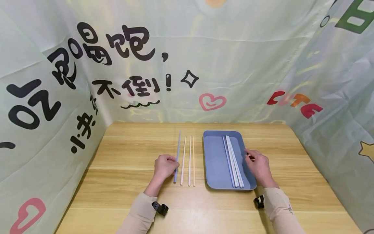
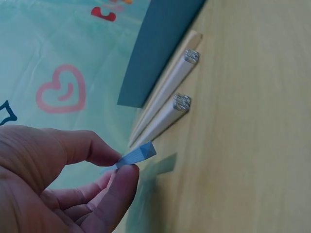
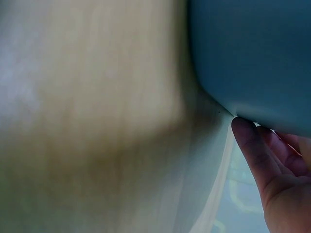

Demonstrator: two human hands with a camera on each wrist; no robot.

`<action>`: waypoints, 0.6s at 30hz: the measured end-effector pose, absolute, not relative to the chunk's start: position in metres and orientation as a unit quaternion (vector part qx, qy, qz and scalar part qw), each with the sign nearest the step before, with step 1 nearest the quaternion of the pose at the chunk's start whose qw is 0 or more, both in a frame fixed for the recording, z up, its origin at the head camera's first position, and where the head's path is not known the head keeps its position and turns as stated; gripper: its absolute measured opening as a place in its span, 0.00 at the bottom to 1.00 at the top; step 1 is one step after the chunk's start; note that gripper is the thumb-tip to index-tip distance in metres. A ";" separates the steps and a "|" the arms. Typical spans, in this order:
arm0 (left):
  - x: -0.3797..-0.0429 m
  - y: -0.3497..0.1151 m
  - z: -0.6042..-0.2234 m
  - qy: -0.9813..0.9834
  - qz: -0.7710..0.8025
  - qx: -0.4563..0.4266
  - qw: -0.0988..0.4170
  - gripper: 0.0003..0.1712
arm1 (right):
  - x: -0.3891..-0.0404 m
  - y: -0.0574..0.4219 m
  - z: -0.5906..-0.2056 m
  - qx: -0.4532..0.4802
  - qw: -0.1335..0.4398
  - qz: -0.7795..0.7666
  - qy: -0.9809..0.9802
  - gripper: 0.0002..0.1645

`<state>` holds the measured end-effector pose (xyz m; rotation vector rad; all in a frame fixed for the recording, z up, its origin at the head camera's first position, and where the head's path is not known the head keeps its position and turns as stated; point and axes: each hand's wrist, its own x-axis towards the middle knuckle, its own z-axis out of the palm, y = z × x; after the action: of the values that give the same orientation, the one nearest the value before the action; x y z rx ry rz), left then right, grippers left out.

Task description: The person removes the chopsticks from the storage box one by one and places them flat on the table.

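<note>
The left hand is pinching a blue chopstick between thumb and index finger, the fingers standing narrow with only the stick between them. The chopstick is crossing the fingertips in its nearer half: the longer stretch is reaching away from the person, while a shorter piece is sticking out toward the near side. In the left wrist view, its square end is jutting just past the thumb tip and hanging apart from its shadow on the table.

To the right of these fingers, two pale chopsticks with silvery ends and a wooden-coloured chopstick are lying side by side on the table, untouched by either hand.

Farther right, a blue-grey tray is resting on the table, holding a bundle of white and blue chopsticks along its right half. The right hand is touching the tray's right edge with bent fingers; whether they are gripping the rim or only resting against it, one cannot tell.
</note>
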<state>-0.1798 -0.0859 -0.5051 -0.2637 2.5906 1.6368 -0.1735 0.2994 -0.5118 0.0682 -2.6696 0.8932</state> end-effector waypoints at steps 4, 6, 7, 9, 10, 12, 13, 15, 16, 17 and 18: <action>-0.179 -0.088 -0.509 0.849 0.519 -0.091 0.033 0.06 | -0.174 0.300 -0.512 0.022 0.159 0.313 -0.936 0.19; -0.178 -0.089 -0.510 0.852 0.514 -0.091 0.034 0.05 | -0.174 0.300 -0.511 0.023 0.161 0.311 -0.936 0.19; -0.178 -0.089 -0.510 0.854 0.511 -0.090 0.032 0.05 | -0.174 0.300 -0.511 0.023 0.160 0.311 -0.936 0.19; -0.178 -0.090 -0.510 0.857 0.506 -0.087 0.031 0.05 | -0.173 0.300 -0.511 0.022 0.159 0.312 -0.937 0.19; -0.178 -0.090 -0.510 0.858 0.505 -0.087 0.032 0.05 | -0.173 0.300 -0.511 0.020 0.157 0.313 -0.937 0.20; -0.178 -0.090 -0.510 0.861 0.500 -0.088 0.033 0.05 | -0.172 0.300 -0.510 0.018 0.152 0.316 -0.936 0.20; -0.178 -0.090 -0.510 0.863 0.497 -0.088 0.034 0.05 | -0.172 0.300 -0.510 0.016 0.150 0.317 -0.936 0.20; -0.179 -0.089 -0.511 0.865 0.494 -0.087 0.036 0.04 | -0.172 0.300 -0.509 0.015 0.148 0.319 -0.936 0.20; -0.179 -0.089 -0.511 0.865 0.493 -0.087 0.036 0.04 | -0.171 0.300 -0.509 0.016 0.148 0.319 -0.936 0.20; -0.179 -0.089 -0.512 0.866 0.491 -0.086 0.036 0.04 | -0.171 0.299 -0.509 0.016 0.149 0.320 -0.936 0.20; -0.179 -0.089 -0.512 0.867 0.490 -0.086 0.037 0.04 | -0.172 0.299 -0.509 0.016 0.149 0.321 -0.935 0.20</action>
<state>-0.1786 -0.0890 -0.5116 -0.2635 2.6599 1.5052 -0.1715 0.2993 -0.5093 0.0467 -2.6878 0.9228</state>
